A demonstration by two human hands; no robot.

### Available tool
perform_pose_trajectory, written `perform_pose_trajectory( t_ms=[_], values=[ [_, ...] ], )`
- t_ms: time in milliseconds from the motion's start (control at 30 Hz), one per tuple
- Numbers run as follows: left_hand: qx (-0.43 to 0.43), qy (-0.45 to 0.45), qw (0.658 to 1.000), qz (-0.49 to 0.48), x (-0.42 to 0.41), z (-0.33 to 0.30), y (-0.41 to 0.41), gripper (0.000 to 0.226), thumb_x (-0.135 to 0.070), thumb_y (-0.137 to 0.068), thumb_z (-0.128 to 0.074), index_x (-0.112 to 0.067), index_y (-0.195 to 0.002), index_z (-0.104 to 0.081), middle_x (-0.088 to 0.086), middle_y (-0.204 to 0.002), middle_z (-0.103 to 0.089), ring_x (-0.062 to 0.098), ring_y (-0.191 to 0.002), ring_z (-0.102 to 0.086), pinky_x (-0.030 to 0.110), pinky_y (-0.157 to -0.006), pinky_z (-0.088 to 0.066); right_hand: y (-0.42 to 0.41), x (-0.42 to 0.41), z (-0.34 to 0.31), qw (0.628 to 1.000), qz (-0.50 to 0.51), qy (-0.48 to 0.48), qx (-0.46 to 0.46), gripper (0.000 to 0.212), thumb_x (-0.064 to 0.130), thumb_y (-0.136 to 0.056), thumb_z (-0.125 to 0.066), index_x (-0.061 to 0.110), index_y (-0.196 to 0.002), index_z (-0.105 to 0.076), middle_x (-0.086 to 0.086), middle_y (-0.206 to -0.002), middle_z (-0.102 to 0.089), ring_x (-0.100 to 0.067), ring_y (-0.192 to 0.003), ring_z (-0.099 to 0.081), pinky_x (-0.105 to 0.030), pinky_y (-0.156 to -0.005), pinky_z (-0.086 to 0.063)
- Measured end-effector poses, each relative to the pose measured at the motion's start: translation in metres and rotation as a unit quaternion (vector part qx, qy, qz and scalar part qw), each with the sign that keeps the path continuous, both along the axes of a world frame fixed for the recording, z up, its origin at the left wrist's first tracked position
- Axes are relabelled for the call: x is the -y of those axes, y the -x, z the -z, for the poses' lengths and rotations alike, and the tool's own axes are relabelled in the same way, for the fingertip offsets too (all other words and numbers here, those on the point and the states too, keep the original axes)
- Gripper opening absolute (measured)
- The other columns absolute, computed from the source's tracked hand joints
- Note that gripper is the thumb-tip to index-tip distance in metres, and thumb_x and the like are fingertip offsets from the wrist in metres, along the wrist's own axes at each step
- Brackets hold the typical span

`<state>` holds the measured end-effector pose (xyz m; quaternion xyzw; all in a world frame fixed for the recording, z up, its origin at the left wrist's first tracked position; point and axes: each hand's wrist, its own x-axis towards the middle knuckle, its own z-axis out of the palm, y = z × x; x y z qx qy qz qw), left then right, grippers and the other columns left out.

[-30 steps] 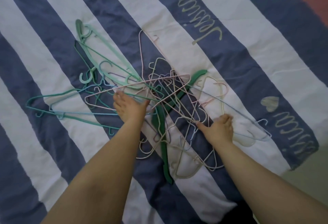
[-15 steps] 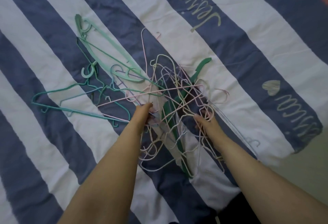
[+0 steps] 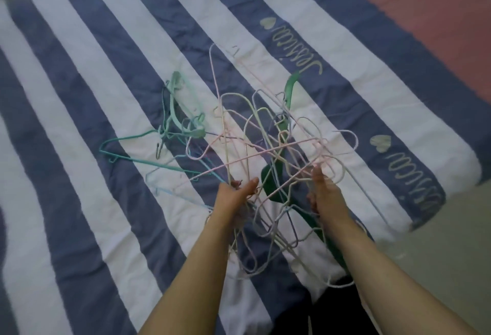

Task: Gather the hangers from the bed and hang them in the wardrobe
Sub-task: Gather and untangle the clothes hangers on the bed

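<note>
Left hand (image 3: 235, 199): closed around thin wires at the near left edge of the hanger tangle, thumb up, fingers wrapped from below.
Right hand (image 3: 325, 196): gripping the tangle's near right side, fingers curled around several pale wires; exact wires held cannot be told.
Hanger tangle (image 3: 268, 170): pale pink, cream and lilac wire hangers interlocked between both hands, lower loops hanging down toward the forearms, upper part fanned away from the viewer; no single long axis readable.
Dark green hanger (image 3: 288, 95): threaded through the tangle, long axis running from near right to far, far tip pointing up and away.
Teal hangers (image 3: 170, 133): lying flat on the bed, left of the held bundle, long axes roughly left to right; near ends meeting the tangle by the left hand.
Mint hanger (image 3: 176, 87): farthest of the left group, on the bed, angled diagonally.
Bed cover (image 3: 93, 122): blue and white stripes, cursive lettering and hearts; bearing the left group.
Containers: wardrobe out of view.
</note>
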<state>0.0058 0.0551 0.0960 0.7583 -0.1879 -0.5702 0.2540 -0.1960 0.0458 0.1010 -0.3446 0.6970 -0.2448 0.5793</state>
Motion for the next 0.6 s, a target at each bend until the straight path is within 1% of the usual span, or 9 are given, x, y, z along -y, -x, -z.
perform_pose_trajectory(
  t_ms=[67, 133, 233, 267, 333, 400, 467, 533, 600],
  values=[
    [-0.009, 0.003, 0.999, -0.030, -0.012, -0.028, 0.000, 0.048, -0.027, -0.083, -0.070, 0.013, -0.106, -0.057, 0.013, -0.066, -0.054, 0.017, -0.049, -0.047, 0.016, -0.037, -0.037, -0.001, -0.003, -0.027, 0.999, -0.009, 0.047, 0.024, 0.049, 0.064, -0.084, -0.038, 0.022, -0.076, -0.062, 0.007, -0.051, -0.050, -0.007, -0.044, -0.045, -0.017, -0.041, -0.037],
    [-0.021, 0.008, 0.997, -0.077, -0.024, -0.050, -0.003, 0.023, -0.020, -0.085, -0.068, 0.002, -0.084, -0.061, 0.003, -0.046, -0.051, 0.013, -0.039, -0.047, 0.014, -0.039, -0.037, -0.002, -0.008, -0.054, 0.997, -0.022, 0.055, 0.047, 0.041, 0.051, -0.090, -0.050, 0.013, -0.099, -0.062, -0.001, -0.067, -0.056, -0.007, -0.052, -0.050, -0.017, -0.046, -0.040],
    [-0.023, -0.012, 0.992, -0.125, -0.042, -0.080, -0.008, 0.019, -0.010, -0.083, -0.062, -0.007, -0.065, -0.055, -0.003, -0.031, -0.047, 0.009, -0.024, -0.042, 0.012, -0.033, -0.034, -0.005, -0.023, -0.097, 0.996, -0.054, 0.056, 0.052, 0.043, 0.058, -0.078, -0.059, 0.027, -0.107, -0.063, 0.006, -0.083, -0.065, 0.002, -0.060, -0.058, -0.012, -0.049, -0.045],
    [-0.038, -0.016, 0.991, -0.130, -0.047, -0.088, -0.010, 0.019, -0.010, -0.081, -0.061, -0.007, -0.064, -0.056, -0.003, -0.029, -0.047, 0.010, -0.022, -0.042, 0.012, -0.031, -0.033, -0.009, -0.029, -0.111, 0.995, -0.064, 0.062, 0.052, 0.049, 0.061, -0.075, -0.059, 0.029, -0.113, -0.062, 0.002, -0.084, -0.066, -0.001, -0.064, -0.062, -0.016, -0.052, -0.050],
    [-0.099, -0.017, 0.984, -0.146, -0.054, -0.104, -0.014, 0.019, -0.020, -0.085, -0.063, -0.007, -0.070, -0.064, 0.001, -0.042, -0.062, 0.013, -0.032, -0.054, 0.016, -0.035, -0.040, -0.018, -0.039, -0.135, 0.989, -0.123, 0.072, 0.034, 0.066, 0.060, -0.078, -0.059, 0.029, -0.135, -0.045, -0.008, -0.088, -0.065, -0.014, -0.078, -0.066, -0.031, -0.070, -0.057],
    [-0.160, -0.015, 0.975, -0.155, -0.053, -0.118, -0.016, 0.036, -0.035, -0.091, -0.058, -0.002, -0.098, -0.071, 0.007, -0.083, -0.075, 0.020, -0.071, -0.065, 0.022, -0.060, -0.049, -0.031, -0.047, -0.157, 0.980, -0.190, 0.060, 0.022, 0.091, 0.063, -0.078, -0.059, 0.030, -0.150, -0.014, -0.001, -0.112, -0.061, -0.010, -0.090, -0.062, -0.036, -0.087, -0.053],
    [-0.192, -0.025, 0.969, -0.152, -0.054, -0.129, -0.022, 0.048, -0.030, -0.100, -0.042, 0.006, -0.131, -0.051, 0.019, -0.129, -0.058, 0.027, -0.101, -0.054, 0.025, -0.072, -0.048, -0.047, -0.053, -0.181, 0.971, -0.233, 0.044, 0.028, 0.109, 0.069, -0.071, -0.061, 0.035, -0.150, 0.006, 0.005, -0.146, -0.038, -0.012, -0.112, -0.055, -0.034, -0.098, -0.045],
    [-0.214, -0.018, 0.962, -0.166, -0.062, -0.135, -0.031, 0.046, -0.025, -0.102, -0.034, 0.004, -0.138, -0.043, 0.023, -0.142, -0.047, 0.026, -0.092, -0.063, 0.029, -0.068, -0.053, -0.066, -0.061, -0.205, 0.954, -0.291, 0.067, 0.003, 0.120, 0.077, -0.064, -0.058, 0.033, -0.149, 0.014, 0.007, -0.158, -0.017, -0.018, -0.135, -0.039, -0.038, -0.108, -0.038],
    [-0.263, -0.030, 0.947, -0.180, -0.068, -0.148, -0.038, 0.046, -0.028, -0.102, -0.032, -0.004, -0.140, -0.043, 0.018, -0.139, -0.054, 0.016, -0.074, -0.067, 0.028, -0.065, -0.057, -0.086, -0.069, -0.223, 0.929, -0.346, 0.107, -0.072, 0.124, 0.085, -0.059, -0.052, 0.030, -0.148, 0.015, 0.004, -0.159, -0.016, -0.020, -0.139, -0.036, -0.041, -0.109, -0.038]
  ],
)
